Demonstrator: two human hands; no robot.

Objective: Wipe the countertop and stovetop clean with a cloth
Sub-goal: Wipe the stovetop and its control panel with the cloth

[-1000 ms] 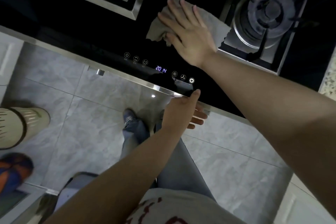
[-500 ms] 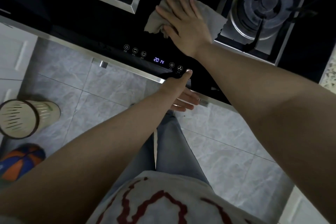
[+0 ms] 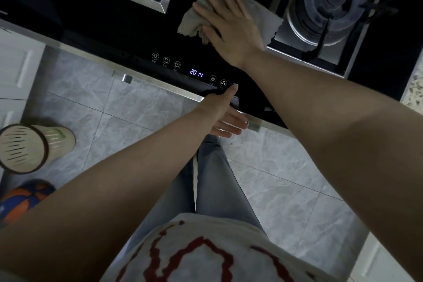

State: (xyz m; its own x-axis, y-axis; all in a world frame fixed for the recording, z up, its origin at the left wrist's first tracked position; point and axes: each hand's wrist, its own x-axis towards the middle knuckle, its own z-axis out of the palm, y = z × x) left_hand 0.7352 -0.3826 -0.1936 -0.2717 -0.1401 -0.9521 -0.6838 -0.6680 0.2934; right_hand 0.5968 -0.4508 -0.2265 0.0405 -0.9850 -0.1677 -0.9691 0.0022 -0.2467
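Nearest us: white shirt (image 3: 206,256) with red print, lettering unreadable; blue jeans below. Grey marbled floor tiles (image 3: 286,190); slotted cream bin (image 3: 29,147) at left. Our left hand (image 3: 223,111) at steel stove edge, fingers loosely spread, thumb tip on glossy panel. Display (image 3: 196,73) reads 20:14. Farther: our right hand (image 3: 229,24) flat, fingers splayed, pressing crumpled grey cloth (image 3: 263,18) onto black glass stovetop (image 3: 128,30) between two steel-framed burners.

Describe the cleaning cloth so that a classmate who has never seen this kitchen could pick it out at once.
Find the black glass stovetop with its two steel-framed gas burners. On the dark strip between them lies the cloth, pinned flat under the right hand. It is the only soft, crumpled, grey-beige thing there; everything around it is hard glass or metal.
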